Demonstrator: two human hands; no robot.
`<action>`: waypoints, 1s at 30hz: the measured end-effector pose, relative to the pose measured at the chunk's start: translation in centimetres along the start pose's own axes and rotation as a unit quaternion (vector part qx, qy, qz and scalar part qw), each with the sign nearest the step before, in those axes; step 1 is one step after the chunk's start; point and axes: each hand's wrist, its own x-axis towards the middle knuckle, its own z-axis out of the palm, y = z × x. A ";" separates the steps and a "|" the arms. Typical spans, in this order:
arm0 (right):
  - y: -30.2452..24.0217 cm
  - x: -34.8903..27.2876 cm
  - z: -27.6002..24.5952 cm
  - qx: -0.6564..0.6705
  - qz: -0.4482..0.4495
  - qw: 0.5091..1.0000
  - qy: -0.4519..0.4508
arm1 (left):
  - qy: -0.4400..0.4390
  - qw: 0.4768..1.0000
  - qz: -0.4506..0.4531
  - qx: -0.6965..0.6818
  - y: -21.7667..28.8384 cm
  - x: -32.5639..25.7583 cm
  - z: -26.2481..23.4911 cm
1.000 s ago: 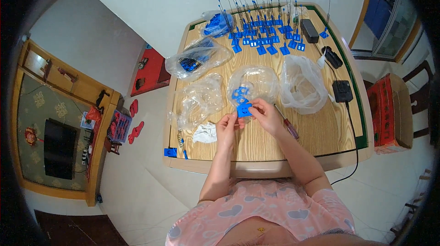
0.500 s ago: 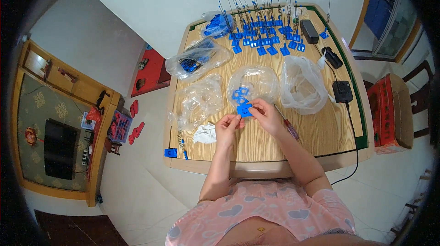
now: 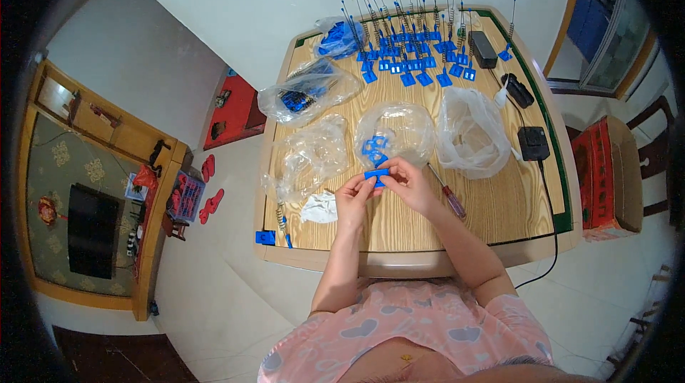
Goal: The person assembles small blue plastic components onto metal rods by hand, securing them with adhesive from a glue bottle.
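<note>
Both hands meet over the front middle of the wooden table (image 3: 499, 219). My left hand (image 3: 354, 196) and my right hand (image 3: 408, 182) pinch a small blue plastic piece (image 3: 377, 175) between their fingertips. Just behind it lies a clear plastic bag (image 3: 396, 129) with a few more blue pieces (image 3: 374, 147) at its mouth. A red-handled screwdriver (image 3: 448, 193) lies right of my right hand.
Several blue bases with upright wire springs (image 3: 414, 33) stand in rows at the table's far side. Other clear bags (image 3: 308, 90) (image 3: 472, 129) (image 3: 314, 158), a white crumpled scrap (image 3: 319, 207), black adapters (image 3: 533, 142) with a cable, and a red chair (image 3: 606, 176) surround the spot.
The hands stay in the same place over the table; the fingers have shifted slightly on the blue piece.
</note>
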 end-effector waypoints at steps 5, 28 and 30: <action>-0.8 -0.1 0.0 -0.016 -0.017 1.000 0.004 | -0.002 1.000 -0.005 -0.002 0.0 -0.2 0.4; -0.5 0.0 0.1 0.014 -0.004 1.000 0.005 | 0.027 0.999 0.031 0.018 -0.4 -0.3 0.8; -0.3 0.0 0.1 0.017 -0.009 1.000 0.002 | 0.029 0.999 0.033 0.015 -0.5 -0.3 0.8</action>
